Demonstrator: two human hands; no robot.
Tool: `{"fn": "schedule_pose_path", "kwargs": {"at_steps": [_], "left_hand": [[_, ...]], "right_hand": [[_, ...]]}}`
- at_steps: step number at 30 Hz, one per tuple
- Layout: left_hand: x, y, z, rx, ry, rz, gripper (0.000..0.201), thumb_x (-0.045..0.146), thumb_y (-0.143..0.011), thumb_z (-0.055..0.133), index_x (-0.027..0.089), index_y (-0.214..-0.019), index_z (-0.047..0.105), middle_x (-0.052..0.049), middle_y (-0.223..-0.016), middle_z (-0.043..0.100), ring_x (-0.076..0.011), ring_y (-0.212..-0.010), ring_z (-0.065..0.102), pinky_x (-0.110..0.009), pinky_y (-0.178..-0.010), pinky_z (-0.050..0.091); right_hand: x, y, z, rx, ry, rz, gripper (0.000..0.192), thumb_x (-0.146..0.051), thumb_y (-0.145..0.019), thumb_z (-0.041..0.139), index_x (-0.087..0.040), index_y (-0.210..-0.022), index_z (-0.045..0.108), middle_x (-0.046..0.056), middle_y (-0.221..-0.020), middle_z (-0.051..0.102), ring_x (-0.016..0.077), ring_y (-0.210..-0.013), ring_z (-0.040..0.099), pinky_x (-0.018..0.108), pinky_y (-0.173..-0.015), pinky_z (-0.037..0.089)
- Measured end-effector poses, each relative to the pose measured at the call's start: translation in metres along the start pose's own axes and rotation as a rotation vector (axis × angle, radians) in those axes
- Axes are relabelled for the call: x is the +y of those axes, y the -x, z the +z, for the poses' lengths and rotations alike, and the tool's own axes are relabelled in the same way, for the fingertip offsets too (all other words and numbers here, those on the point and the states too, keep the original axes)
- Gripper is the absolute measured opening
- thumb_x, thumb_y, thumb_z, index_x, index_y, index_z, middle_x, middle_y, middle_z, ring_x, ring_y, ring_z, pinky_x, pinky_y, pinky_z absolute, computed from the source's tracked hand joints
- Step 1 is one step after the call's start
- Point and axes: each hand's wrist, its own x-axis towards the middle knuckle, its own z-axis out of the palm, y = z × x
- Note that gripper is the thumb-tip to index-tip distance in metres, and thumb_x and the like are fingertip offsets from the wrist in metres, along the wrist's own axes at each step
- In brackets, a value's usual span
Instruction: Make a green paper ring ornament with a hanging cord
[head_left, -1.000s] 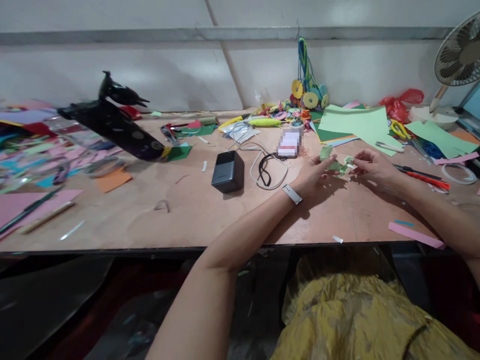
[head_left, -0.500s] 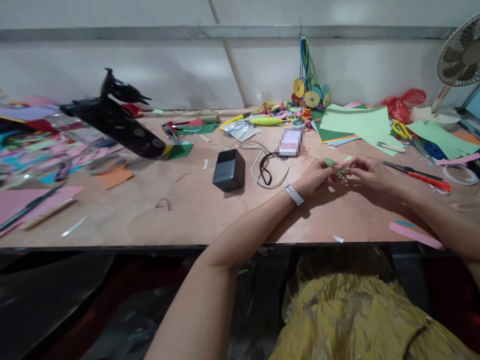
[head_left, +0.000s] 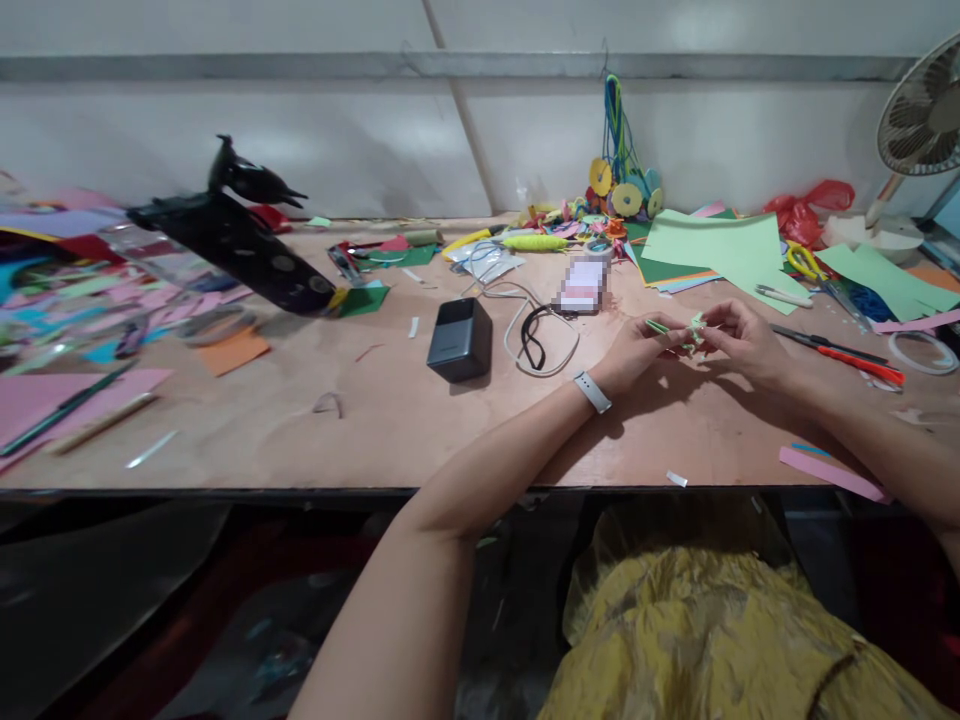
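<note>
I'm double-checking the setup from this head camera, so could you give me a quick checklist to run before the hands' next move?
1. Left hand on the light green paper: ok, its fingers pinch it.
2. Right hand on the paper: ok, its fingertips are at it too.
3. Folds lined up: cannot tell, too small and partly covered by fingers.
4. White cable clear of the hands: ok, it lies left of the left hand.
5. Red-orange-handled tool clear of the fingertips: ok, it lies right of them.
6. Table free of scraps: not ok, a white scrap lies near its front edge.
</note>
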Motion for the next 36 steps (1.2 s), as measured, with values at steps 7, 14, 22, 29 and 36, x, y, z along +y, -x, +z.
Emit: {"fn": "schedule_pose_path", "kwargs": {"at_steps": [7, 14, 22, 29, 36], "left_hand": [[0.009, 0.007, 0.011, -0.032, 0.003, 0.096, 0.029, 0.046, -0.084, 0.086, 0.018, -0.087, 0.080, -0.006, -0.085, 0.079, -0.0160, -0.081, 0.074, -0.032, -0.081, 0.057], [0.007, 0.001, 0.008, 0.022, 0.103, 0.017, 0.043, 0.058, -0.082, 0.085, 0.017, -0.093, 0.078, -0.008, -0.091, 0.080, -0.0170, -0.085, 0.077, -0.029, -0.079, 0.058], [0.004, -0.005, 0.008, 0.186, 0.136, -0.090, 0.056, 0.074, -0.083, 0.075, 0.019, -0.077, 0.068, -0.002, -0.068, 0.066, -0.0100, -0.053, 0.055, -0.027, -0.053, 0.044], [0.008, -0.004, 0.010, 0.180, 0.132, -0.086, 0.051, 0.070, -0.086, 0.075, 0.019, -0.084, 0.073, -0.005, -0.078, 0.071, -0.0114, -0.058, 0.061, -0.029, -0.059, 0.048], [0.004, -0.007, 0.007, 0.192, 0.140, -0.123, 0.047, 0.063, -0.083, 0.082, 0.017, -0.092, 0.073, -0.007, -0.086, 0.077, -0.0114, -0.062, 0.068, -0.025, -0.054, 0.043]], "right_hand": [[-0.001, 0.004, 0.004, -0.049, -0.075, 0.068, 0.045, -0.060, -0.080, 0.085, -0.021, -0.089, 0.065, 0.002, -0.082, 0.069, 0.0151, -0.071, 0.065, 0.027, -0.058, 0.054], [-0.003, 0.000, 0.000, 0.105, 0.062, -0.152, 0.044, -0.064, -0.080, 0.082, -0.023, -0.086, 0.067, 0.001, -0.081, 0.071, 0.0160, -0.067, 0.067, 0.032, -0.064, 0.058], [-0.006, -0.001, -0.005, 0.051, 0.165, -0.296, 0.047, -0.070, -0.084, 0.078, -0.024, -0.091, 0.073, 0.004, -0.087, 0.073, 0.0182, -0.072, 0.069, 0.037, -0.072, 0.062], [-0.007, 0.003, -0.003, -0.010, 0.126, -0.214, 0.050, -0.073, -0.089, 0.070, -0.024, -0.094, 0.064, 0.002, -0.084, 0.071, 0.0179, -0.069, 0.072, 0.034, -0.066, 0.060], [-0.002, -0.002, -0.006, -0.001, 0.176, -0.227, 0.051, -0.073, -0.090, 0.070, -0.022, -0.098, 0.067, 0.000, -0.079, 0.070, 0.0163, -0.066, 0.070, 0.032, -0.066, 0.058]]}}
